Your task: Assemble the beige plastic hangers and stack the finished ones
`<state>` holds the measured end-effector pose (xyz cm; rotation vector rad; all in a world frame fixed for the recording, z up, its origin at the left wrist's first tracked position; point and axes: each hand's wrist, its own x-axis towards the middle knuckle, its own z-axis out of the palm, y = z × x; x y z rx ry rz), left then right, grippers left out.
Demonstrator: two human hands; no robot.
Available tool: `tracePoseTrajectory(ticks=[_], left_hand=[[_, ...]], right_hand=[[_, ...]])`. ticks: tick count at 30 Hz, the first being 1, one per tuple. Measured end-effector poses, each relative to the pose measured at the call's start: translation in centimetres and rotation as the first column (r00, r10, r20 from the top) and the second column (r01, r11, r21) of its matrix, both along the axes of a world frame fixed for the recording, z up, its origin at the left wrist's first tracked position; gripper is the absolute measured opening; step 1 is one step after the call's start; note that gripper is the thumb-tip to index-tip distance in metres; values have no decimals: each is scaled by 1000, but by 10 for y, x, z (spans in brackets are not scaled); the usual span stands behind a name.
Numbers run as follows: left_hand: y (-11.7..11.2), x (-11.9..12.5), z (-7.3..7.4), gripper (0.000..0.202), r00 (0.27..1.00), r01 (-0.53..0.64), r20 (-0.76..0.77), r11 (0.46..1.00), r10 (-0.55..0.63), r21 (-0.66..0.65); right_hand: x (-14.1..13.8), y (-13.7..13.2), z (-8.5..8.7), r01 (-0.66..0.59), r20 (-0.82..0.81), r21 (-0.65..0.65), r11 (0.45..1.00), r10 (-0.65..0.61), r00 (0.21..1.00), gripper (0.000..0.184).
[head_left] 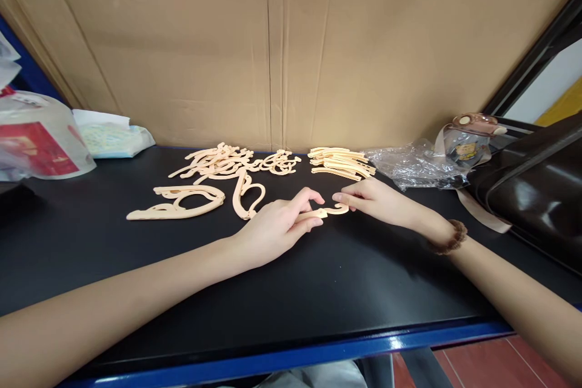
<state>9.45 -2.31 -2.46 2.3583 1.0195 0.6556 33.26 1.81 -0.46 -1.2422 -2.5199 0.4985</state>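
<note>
My left hand (pixel 282 224) is closed round a cream plastic hanger arm (pixel 319 214), whose end sticks out past the fingers. In a pinch between thumb and fingers, my right hand (pixel 370 199) grips a curved hanger hook (pixel 339 210), its small end at the tip of that arm. Whether the two parts are joined cannot be made out. Just left of my left hand lies a folded hanger (pixel 239 200), and farther left another folded hanger (pixel 200 209). Behind them are a heap of hanger arms (pixel 213 163), a small pile of hooks (pixel 279 162) and a stack of slim arms (pixel 339 162).
A clear plastic bag (pixel 413 163) and a clear cup with a brown lid (pixel 468 139) are at the right, beside a black bag (pixel 531 188). At left stand a white-and-red package (pixel 45 139) and a tissue pack (pixel 113 136). Cardboard (pixel 204 60) rises behind the black table (pixel 282 297).
</note>
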Motion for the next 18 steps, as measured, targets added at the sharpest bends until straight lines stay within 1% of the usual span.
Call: tracePoseTrajectory(ticks=[7,14,18], left_hand=[[0,0,1,22,1000,-5,-17,1000,5,-29],[0,0,3,23,997,-6,-76,1000,6,-5],[-1,0,4,24,997,-8,-76,1000,8,-4]], right_hand=[[0,2,-3,28,-12,70,997,-27,1000,51],[-1,-1,-2,43,-20,142,989,-41,999,50],[-1,-1,-2,51,-10,172,984,-50,999,47]])
